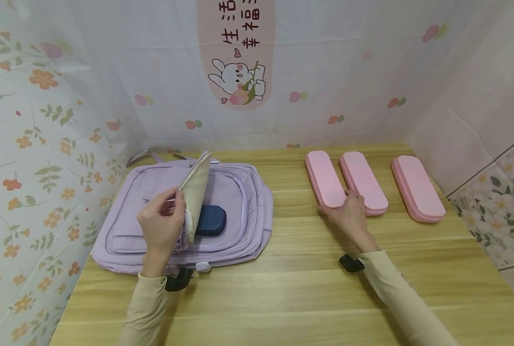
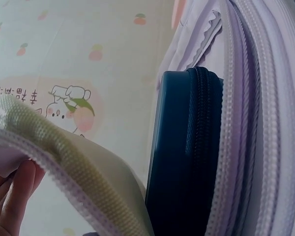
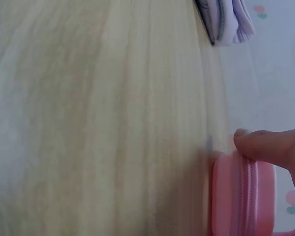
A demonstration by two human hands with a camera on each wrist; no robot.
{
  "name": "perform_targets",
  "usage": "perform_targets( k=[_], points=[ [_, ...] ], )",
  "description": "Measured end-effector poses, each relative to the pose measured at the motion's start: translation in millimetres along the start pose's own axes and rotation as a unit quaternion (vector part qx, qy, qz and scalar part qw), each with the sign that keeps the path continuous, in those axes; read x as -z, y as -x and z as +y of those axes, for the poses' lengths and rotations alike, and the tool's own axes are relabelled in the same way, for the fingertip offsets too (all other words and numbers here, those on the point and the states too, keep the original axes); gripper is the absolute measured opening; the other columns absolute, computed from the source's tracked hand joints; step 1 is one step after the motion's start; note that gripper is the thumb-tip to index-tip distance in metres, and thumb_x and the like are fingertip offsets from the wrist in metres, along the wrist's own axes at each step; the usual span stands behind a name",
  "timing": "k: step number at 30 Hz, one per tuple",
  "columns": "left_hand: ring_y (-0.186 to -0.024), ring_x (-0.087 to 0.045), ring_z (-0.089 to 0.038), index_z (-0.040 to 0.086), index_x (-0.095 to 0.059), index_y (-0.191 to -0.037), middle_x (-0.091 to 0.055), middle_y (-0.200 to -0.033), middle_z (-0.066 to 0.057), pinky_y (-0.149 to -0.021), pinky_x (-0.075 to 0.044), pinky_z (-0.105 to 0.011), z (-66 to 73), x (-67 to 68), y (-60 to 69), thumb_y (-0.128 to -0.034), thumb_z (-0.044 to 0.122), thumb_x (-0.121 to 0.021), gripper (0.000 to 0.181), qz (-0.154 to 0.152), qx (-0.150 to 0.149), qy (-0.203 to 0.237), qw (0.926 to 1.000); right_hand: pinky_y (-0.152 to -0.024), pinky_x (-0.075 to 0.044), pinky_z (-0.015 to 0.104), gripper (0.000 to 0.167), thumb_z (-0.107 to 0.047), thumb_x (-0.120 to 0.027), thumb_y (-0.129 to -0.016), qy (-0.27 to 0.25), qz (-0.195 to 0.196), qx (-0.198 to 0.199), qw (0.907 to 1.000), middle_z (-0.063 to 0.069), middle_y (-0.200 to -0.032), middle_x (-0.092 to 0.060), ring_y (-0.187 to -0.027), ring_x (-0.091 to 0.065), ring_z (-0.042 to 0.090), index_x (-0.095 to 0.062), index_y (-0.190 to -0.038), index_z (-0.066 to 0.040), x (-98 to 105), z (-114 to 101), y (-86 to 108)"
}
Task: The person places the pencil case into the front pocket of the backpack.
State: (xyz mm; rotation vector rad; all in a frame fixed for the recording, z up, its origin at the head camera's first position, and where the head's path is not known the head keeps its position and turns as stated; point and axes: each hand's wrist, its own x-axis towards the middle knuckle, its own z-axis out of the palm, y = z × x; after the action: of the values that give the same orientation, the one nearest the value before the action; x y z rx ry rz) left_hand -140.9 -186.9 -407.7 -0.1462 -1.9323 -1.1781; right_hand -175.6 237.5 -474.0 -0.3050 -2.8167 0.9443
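A lilac backpack (image 1: 131, 211) lies flat on the left of the table. My left hand (image 1: 162, 218) pinches the edge of its front pocket flap (image 1: 196, 185) and holds it raised, the cream lining showing. A dark blue zipped case (image 1: 211, 220) lies in the opened pocket; in the left wrist view the blue case (image 2: 174, 147) stands against the zipper teeth. At the right, my right hand (image 1: 349, 216) grips the near end of the leftmost pink pencil case (image 1: 324, 178). Its thumb presses the side by the zipper of the pink case (image 3: 250, 196), and its fingers reach between two cases.
Two more pink pencil cases stand to the right: a middle one (image 1: 362, 180) close beside the gripped case and a far right one (image 1: 418, 187). A printed cloth (image 1: 326, 72) hangs behind the wooden table (image 1: 283, 288), and a flowered cloth (image 1: 45, 168) borders its left side.
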Motion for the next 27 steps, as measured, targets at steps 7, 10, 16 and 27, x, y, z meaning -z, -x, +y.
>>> perform_targets(
  k=[7, 10, 16, 27],
  points=[
    [-0.07, -0.062, 0.012, -0.004, -0.079, -0.098, -0.076, -0.085, -0.022, -0.062, -0.05, -0.001, -0.8, -1.1, 0.0, -0.0861, 0.0, -0.072, 0.014, -0.001, -0.004, 0.0, 1.0, -0.096, -0.045, 0.062, 0.09, -0.034, -0.09, -0.073, -0.022, 0.05, 0.013, 0.9984, 0.041, -0.123, -0.056, -0.115, -0.051, 0.052, -0.05, -0.132, 0.02, -6.3, 7.7, -1.7],
    [-0.071, -0.061, 0.014, -0.004, -0.079, -0.098, -0.076, -0.085, -0.022, -0.062, -0.05, 0.0, -0.8, -0.7, 0.4, -0.0864, 0.0, -0.072, 0.014, -0.003, -0.002, -0.001, 1.0, -0.094, -0.045, 0.062, 0.085, -0.034, -0.089, -0.072, -0.032, 0.075, 0.025, 0.9963, 0.039, -0.118, -0.059, -0.112, -0.054, 0.052, -0.054, -0.129, 0.018, -6.6, 8.3, -2.8],
    [-0.071, -0.061, 0.014, -0.004, -0.079, -0.097, -0.076, -0.083, -0.021, -0.062, -0.05, 0.0, -1.8, 0.1, 1.5, -0.0861, 0.0, -0.072, 0.013, 0.002, 0.002, -0.002, 1.0, -0.088, -0.046, 0.062, 0.077, -0.035, -0.088, -0.072, -0.047, 0.108, 0.059, 0.9913, 0.035, -0.112, -0.064, -0.106, -0.058, 0.05, -0.059, -0.126, 0.013, 0.0, -0.9, -4.5],
    [-0.078, -0.06, 0.015, -0.004, -0.079, -0.098, -0.077, -0.085, -0.02, -0.064, -0.051, -0.002, -3.5, -0.5, 1.0, -0.0857, -0.001, -0.072, 0.014, 0.003, -0.002, -0.006, 1.0, -0.079, -0.051, 0.035, 0.073, -0.032, -0.087, -0.077, -0.105, 0.05, 0.103, 0.9878, 0.026, -0.115, -0.067, -0.101, -0.064, 0.035, -0.059, -0.13, 0.009, 2.7, -29.1, -3.6]
  ],
)
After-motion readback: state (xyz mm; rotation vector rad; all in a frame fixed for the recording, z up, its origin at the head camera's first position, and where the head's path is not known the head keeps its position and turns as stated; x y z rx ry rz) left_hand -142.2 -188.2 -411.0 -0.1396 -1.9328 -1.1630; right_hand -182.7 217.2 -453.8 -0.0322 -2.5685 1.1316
